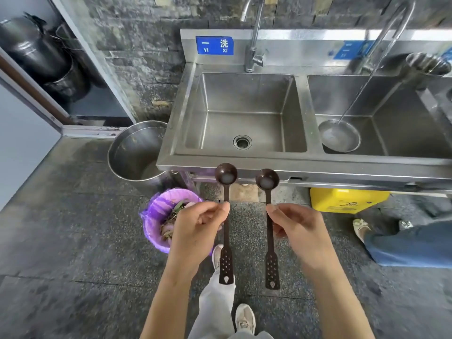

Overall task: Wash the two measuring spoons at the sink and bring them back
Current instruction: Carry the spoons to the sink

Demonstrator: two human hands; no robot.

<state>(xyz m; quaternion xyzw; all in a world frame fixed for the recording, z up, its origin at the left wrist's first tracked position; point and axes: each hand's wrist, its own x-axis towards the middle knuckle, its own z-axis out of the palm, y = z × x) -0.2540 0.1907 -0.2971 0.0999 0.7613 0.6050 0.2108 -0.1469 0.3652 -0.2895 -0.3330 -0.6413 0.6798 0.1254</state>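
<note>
Head camera, looking down: how many spoons do you count?
— Two. Each is a long dark-brown plastic measuring spoon with a round bowl and a flat perforated tail. The left spoon (pixel 226 241) and the right spoon (pixel 270 243) run side by side, apart, bowls pointing away from the body. There is a pale patch in each bowl; I cannot tell whether it is residue or shine.
— And the hands?
— Two bare hands, one spoon each. The left hand (pixel 195 228) pinches its handle between thumb and curled fingers. The right hand (pixel 300 231) does the same with the other.
— What lies beyond them?
— A stainless-steel sink (pixel 300 165) with two basins, straight ahead of both hands. The spoon bowls show against its front rim. Two curved steel faucets: one (pixel 253 45) ahead of the hands, one (pixel 389 37) ahead and right of the right hand. One steel ladle (pixel 340 135) rests in the basin on the right-hand side.
— Anything by the left hand?
— One bin with a purple liner (pixel 159 211), holding scraps, on the floor just left of and below that hand. One large steel pot (pixel 137 150) stands beyond it.
— And by the right?
— One yellow plastic jug (pixel 347 199) under the sink, beyond the right hand. One leg in blue denim (pixel 415 245), another person's, is further right.
— Below the hands?
— Two pale shoes (pixel 245 319) on dark speckled floor.
</note>
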